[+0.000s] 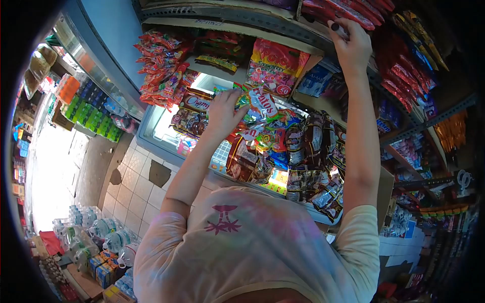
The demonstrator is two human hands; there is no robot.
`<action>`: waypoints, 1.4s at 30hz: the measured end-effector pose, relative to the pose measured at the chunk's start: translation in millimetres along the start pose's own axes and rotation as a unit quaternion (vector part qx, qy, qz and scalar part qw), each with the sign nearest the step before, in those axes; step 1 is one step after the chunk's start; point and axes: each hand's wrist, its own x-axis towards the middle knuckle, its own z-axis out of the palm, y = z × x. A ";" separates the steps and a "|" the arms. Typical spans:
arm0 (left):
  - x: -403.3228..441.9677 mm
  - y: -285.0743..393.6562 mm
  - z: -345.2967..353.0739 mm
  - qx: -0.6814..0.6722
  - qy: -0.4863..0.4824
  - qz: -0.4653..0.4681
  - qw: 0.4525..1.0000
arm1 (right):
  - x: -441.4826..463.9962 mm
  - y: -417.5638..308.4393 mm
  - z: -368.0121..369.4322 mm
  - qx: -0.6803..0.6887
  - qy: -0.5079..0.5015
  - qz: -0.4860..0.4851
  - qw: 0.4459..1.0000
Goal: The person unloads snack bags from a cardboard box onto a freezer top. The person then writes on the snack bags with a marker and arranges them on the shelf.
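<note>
My left hand [226,112] is closed on the edge of a white, red and green candy bag [260,107], with the thumb on the near side. The bag lies over other packs on a lit display case. Raised to the upper right, my right hand [355,48] grips a short, dark-ended marker [339,31] near the shelf edge. Dark brown candy packs [308,139] lie to the right of the candy bag. A pink and yellow strawberry candy bag [277,65] stands behind it.
Red candy packs [164,65] are heaped at the back left. A metal shelf rail [262,21] crosses above, and red packets [348,11] sit on the upper shelf. Bottled water packs [108,232] stand on the tiled floor at lower left. Shelves of packets line the right.
</note>
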 end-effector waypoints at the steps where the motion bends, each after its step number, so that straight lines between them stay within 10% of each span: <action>1: 7.3 -1.0 3.5 0.010 -0.005 -0.001 1.000 | 0.1 -18.1 -11.6 0.060 0.008 0.024 0.998; 6: 61.1 -3.7 27.1 0.114 -0.109 0.034 0.987 | -20.3 -135.5 -52.0 0.416 -0.030 0.306 0.856; 10: 86.3 -13.0 40.5 -0.005 -0.286 0.049 0.957 | -58.6 -174.7 -51.8 0.376 -0.095 0.385 0.838; 17: 68.2 -50.4 18.7 -0.400 -0.208 -0.106 0.887 | -139.1 -194.4 -34.1 0.293 -0.129 0.671 0.668; 24: 37.8 -90.0 -8.9 -0.609 -0.069 -0.158 0.774 | -138.1 -235.1 19.9 0.397 -0.085 0.702 0.585; 42: -4.2 -150.7 -92.4 -0.732 0.066 -0.271 0.622 | -82.3 -284.4 111.0 0.282 -0.184 0.524 0.783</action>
